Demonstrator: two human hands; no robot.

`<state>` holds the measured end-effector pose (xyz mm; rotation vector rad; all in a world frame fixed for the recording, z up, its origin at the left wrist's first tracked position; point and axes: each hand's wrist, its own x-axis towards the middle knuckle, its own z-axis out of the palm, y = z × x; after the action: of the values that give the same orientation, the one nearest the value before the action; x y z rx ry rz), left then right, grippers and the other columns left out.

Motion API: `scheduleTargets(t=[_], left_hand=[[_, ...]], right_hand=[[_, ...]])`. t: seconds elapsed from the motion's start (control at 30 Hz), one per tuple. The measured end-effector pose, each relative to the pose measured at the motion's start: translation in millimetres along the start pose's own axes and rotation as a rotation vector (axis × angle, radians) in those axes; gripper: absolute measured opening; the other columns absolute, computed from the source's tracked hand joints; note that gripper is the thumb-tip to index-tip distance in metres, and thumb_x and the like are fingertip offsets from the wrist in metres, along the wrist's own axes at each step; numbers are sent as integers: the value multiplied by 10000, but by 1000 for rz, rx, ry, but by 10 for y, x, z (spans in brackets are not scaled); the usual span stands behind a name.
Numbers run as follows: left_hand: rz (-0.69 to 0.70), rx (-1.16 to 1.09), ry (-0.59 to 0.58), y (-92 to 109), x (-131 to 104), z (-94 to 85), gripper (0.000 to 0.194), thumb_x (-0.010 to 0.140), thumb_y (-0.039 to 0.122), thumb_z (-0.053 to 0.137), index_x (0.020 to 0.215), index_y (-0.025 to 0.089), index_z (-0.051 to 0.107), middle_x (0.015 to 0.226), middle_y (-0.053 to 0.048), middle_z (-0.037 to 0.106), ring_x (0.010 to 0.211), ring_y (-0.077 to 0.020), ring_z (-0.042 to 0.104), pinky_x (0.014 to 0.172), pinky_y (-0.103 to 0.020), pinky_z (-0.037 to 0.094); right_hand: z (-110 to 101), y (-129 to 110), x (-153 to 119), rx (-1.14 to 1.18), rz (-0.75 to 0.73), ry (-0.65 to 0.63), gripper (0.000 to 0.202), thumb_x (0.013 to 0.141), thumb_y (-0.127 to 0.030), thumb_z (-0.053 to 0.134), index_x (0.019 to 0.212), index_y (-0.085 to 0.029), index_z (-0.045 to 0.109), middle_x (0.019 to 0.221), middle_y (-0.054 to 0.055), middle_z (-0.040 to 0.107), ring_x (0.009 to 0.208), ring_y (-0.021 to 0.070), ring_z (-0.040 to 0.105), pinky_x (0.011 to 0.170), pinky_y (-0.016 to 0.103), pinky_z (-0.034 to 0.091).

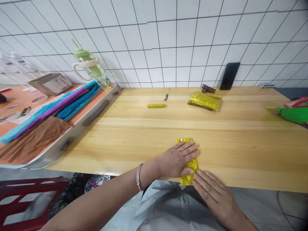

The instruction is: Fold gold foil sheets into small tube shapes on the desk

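Note:
A shiny gold foil sheet (193, 164) lies at the front edge of the wooden table, its lower end reaching the edge. My left hand (177, 158) rests flat across it, fingers stretched out to the right and thumb lower down on the foil. Beside the foil's lower right side is my right hand (213, 192), fingers extended and fingertips touching its edge. A thin gold roll (156, 106) lies farther back, with a pen (166, 94) behind it. Toward the back right sits a stack of gold foil pieces (204, 100).
A black clip (208, 89) and an upright black phone (229, 76) are near the tiled wall. At left, an orange-topped surface holds coloured crepe paper (55, 106), a cardboard box (51, 84) and a green-lidded bottle (92, 67). Something green (295, 114) lies at far right.

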<state>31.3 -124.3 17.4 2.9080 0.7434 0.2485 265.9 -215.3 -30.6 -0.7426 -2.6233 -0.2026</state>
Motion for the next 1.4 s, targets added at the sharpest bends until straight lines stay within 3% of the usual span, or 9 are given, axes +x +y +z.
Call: scheduleTargets(t=[0.13, 0.2, 0.27, 0.37, 0.57, 0.7, 0.93, 1.17, 1.4], left_hand=[[-43, 87, 60, 141, -44, -42, 498, 937, 473, 390, 1315, 152, 429, 1409, -119, 395, 1302, -279, 327, 1066, -424, 256], [-39, 121, 51, 216, -74, -34, 313, 948, 370, 417, 1154, 167, 535, 1208, -108, 548, 1097, -251, 496, 936, -404, 386], [-17, 112, 18, 279, -113, -4, 180, 949, 265, 420, 982, 169, 569, 984, -80, 598, 911, -207, 546, 816, -355, 445], [-75, 8, 58, 347, -203, 35, 169, 952, 239, 411, 900, 165, 555, 883, -64, 588, 847, -182, 550, 808, -337, 467], [-316, -124, 239, 484, -480, -23, 317, 936, 340, 454, 1179, 137, 487, 1257, -139, 497, 1227, -261, 410, 1039, -447, 367], [-317, -145, 155, 522, -587, -3, 448, 941, 371, 440, 1321, 139, 394, 1375, -124, 437, 1325, -259, 318, 1070, -446, 345], [-282, -71, 86, 512, -573, 47, 442, 957, 402, 398, 1331, 168, 421, 1394, -69, 452, 1312, -242, 366, 1086, -426, 326], [-245, 66, 14, 541, -604, 36, 654, 919, 571, 354, 1408, 139, 312, 1446, -130, 360, 1348, -303, 293, 1069, -464, 287], [-256, 193, 61, 568, -576, 151, 555, 965, 476, 326, 1403, 135, 324, 1476, -70, 319, 1384, -240, 212, 1114, -400, 155]], right_hand=[[51, -4, -14, -2, 7, 41, 389, 907, -76, 431, 1277, -157, 518, 1326, 76, 527, 1276, 215, 413, 1069, 429, 369], [82, -3, -15, 5, 14, 75, 374, 909, -83, 432, 1259, -167, 537, 1301, 72, 552, 1261, 205, 434, 1062, 415, 381], [107, -2, -17, 3, 20, 105, 367, 906, -82, 437, 1246, -160, 549, 1284, 76, 567, 1253, 207, 445, 1058, 412, 387], [120, -3, -16, 11, 22, 119, 361, 901, -88, 451, 1239, -155, 557, 1266, 74, 582, 1251, 213, 449, 1058, 414, 389], [73, 2, 12, -3, 20, 106, 358, 907, -107, 456, 1247, -167, 550, 1287, 67, 566, 1251, 215, 450, 1063, 418, 378], [78, 9, 9, -26, 11, 97, 364, 901, -103, 453, 1244, -174, 554, 1295, 58, 559, 1251, 222, 449, 1061, 417, 384], [101, 23, 2, -62, -14, 70, 385, 897, -115, 469, 1271, -180, 532, 1319, 54, 536, 1252, 237, 446, 1093, 427, 324], [93, 13, 40, -17, -2, 115, 319, 927, -147, 450, 1221, -157, 574, 1249, 80, 595, 1233, 251, 468, 1066, 444, 362], [76, 24, 72, -15, -30, 101, 312, 919, -147, 470, 1209, -158, 585, 1239, 73, 603, 1228, 243, 476, 1065, 427, 367]])
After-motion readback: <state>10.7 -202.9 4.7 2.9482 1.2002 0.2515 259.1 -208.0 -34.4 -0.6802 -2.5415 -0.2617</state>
